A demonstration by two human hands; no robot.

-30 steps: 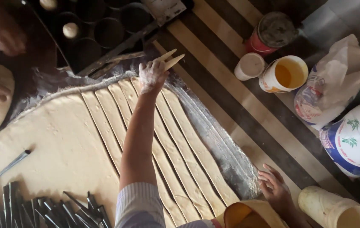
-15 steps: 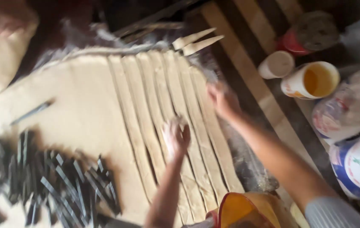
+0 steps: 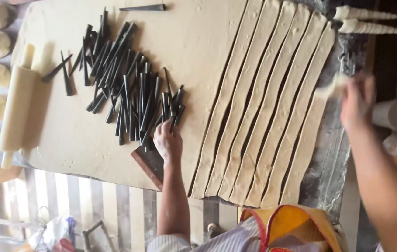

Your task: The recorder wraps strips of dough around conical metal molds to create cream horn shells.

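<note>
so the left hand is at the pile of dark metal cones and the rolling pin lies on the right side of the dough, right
Not quite. In the head view the rolling pin lies on the left side of the dough, not the right. The left hand is indeed at the pile of dark metal cones.

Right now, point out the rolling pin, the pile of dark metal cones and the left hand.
rolling pin (image 3: 17, 109): head view, middle of the barrel.
pile of dark metal cones (image 3: 128, 88): head view, centre of the heap.
left hand (image 3: 167, 142): head view, back of the hand.
</note>
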